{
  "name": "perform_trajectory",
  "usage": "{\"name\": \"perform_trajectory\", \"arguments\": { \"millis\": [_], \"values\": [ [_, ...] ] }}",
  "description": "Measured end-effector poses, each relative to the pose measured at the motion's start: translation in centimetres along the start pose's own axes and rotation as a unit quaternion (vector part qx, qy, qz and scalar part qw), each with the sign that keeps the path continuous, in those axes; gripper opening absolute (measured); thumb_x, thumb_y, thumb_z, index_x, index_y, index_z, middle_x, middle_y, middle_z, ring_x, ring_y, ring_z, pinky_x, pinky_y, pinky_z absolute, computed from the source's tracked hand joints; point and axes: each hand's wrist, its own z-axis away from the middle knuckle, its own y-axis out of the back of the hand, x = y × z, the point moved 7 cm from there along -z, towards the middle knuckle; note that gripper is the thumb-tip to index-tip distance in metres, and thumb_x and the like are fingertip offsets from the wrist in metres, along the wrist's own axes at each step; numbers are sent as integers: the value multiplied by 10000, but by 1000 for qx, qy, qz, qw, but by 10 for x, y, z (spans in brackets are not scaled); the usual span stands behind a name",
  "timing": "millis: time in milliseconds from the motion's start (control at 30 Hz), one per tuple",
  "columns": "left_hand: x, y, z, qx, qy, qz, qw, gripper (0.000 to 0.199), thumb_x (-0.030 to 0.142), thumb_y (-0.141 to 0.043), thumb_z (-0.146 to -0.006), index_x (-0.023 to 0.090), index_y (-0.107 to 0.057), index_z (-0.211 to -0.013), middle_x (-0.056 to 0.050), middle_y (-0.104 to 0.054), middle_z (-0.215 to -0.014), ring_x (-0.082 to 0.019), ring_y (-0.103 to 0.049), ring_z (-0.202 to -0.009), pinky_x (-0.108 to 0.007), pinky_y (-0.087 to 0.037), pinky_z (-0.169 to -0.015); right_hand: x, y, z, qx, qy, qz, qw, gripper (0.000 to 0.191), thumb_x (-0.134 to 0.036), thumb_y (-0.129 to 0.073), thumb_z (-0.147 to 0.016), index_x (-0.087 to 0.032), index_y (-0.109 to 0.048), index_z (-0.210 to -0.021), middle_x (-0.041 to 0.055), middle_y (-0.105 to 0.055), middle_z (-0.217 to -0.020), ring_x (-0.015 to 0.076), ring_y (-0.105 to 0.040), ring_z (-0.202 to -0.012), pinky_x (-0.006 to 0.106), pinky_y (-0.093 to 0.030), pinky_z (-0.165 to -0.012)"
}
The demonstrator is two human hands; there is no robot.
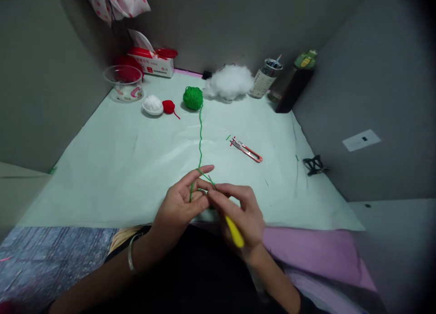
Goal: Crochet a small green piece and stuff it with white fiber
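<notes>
Green yarn runs from a green ball down the table and over the raised index finger of my left hand. The thumb and other fingers of that hand pinch near the yarn, on something mostly hidden. My right hand is closed round a crochet hook with a yellow handle; its thin metal tip shows by the yarn between the two hands. A bit of green work seems to lie under the fingertips, too covered to make out.
Orange snips lie right of centre with thread scraps. Behind are a white yarn ball, red yarn, a clear tub, a tissue box, white stuffing, a can and a dark bottle. A black clip sits right.
</notes>
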Motion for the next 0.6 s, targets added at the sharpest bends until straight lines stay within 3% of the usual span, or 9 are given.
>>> {"name": "perform_trajectory", "arguments": {
  "millis": [100,167,233,300,400,467,600],
  "values": [
    [-6,-1,-1,-17,80,49,995,564,263,-864,-792,189,-709,-1329,-4,-674,-850,-71,-552,-644,-195,-452,-635,-1,6,-1,14,7,19,1000,460,-117,-707,-935,-366,-735,-1320,70,-768,-1141,246,-713,-1003,402,-606,-787],
    [-7,0,-1,-20,116,60,991,462,268,-828,-822,172,-752,-1267,-2,-655,-815,-29,-414,-529,-181,-400,-552,10,14,-5,73,-70,-80,992,314,-147,-637,-989,-341,-788,-1185,48,-768,-997,206,-695,-850,372,-580,-716],
    [-6,2,-2,-19,110,58,992,399,260,-807,-842,184,-774,-1232,-1,-653,-826,-13,-312,-488,-180,-359,-510,21,13,-7,105,-149,-203,962,229,-202,-601,-1023,-309,-800,-1060,30,-745,-898,165,-640,-702,329,-534,-623],
    [-5,1,-1,-35,86,47,995,397,264,-824,-833,210,-777,-1224,-15,-682,-894,-24,-387,-532,-185,-399,-560,27,5,-9,92,-190,-272,939,173,-259,-629,-1017,-283,-798,-995,32,-739,-893,152,-620,-682,306,-509,-596],
    [-4,-1,0,-56,33,-10,998,413,304,-846,-833,249,-771,-1235,-29,-709,-958,-107,-586,-784,-228,-475,-766,31,-1,-8,66,-209,-266,939,121,-283,-688,-985,-268,-808,-972,37,-752,-907,161,-646,-782,302,-523,-676],
    [-5,1,1,-63,9,-67,996,402,324,-830,-858,267,-763,-1250,-30,-705,-981,-146,-607,-907,-260,-468,-856,36,-2,-6,69,-231,-270,932,117,-291,-695,-983,-266,-808,-970,26,-751,-885,143,-630,-752,281,-512,-671],
    [-5,3,0,-83,4,-87,993,423,328,-809,-877,280,-727,-1288,-23,-662,-984,-168,-628,-938,-297,-476,-879,43,-4,-4,80,-284,-333,896,148,-358,-718,-961,-233,-785,-918,26,-744,-831,118,-591,-629,252,-494,-576]
  ]
}}
